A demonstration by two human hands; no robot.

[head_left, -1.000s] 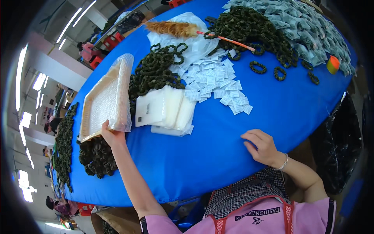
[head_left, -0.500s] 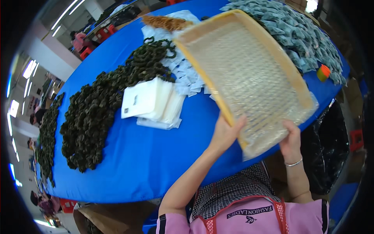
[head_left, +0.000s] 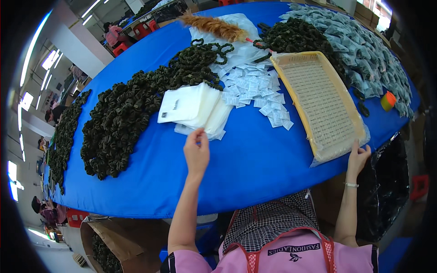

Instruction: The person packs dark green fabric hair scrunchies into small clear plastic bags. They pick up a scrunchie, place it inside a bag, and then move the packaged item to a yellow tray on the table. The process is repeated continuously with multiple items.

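Observation:
My left hand (head_left: 196,152) is at the near edge of a stack of white plastic bags (head_left: 185,105), its fingers curled together. Whether a bag's edge is between the fingertips I cannot make out. At the near right corner of a yellow tray (head_left: 327,104), my right hand (head_left: 358,158) grips the rim with thumb and fingers. Clear plastic wraps the tray, whose base carries rows of small dark marks. It rests on the blue table, its far end beside a dark green pile of scrunchies (head_left: 298,38).
Small white packets (head_left: 255,86) lie between bags and tray. More dark green scrunchies (head_left: 118,123) spread left. A brown fluffy duster (head_left: 214,28) lies behind. Bagged items (head_left: 359,50) heap at far right near an orange-green roll (head_left: 388,101). A cardboard box (head_left: 114,241) stands below the table.
The tray has gone from raised in both hands to lying on the table at the right. My left hand has let go of it and moved left to the white bags.

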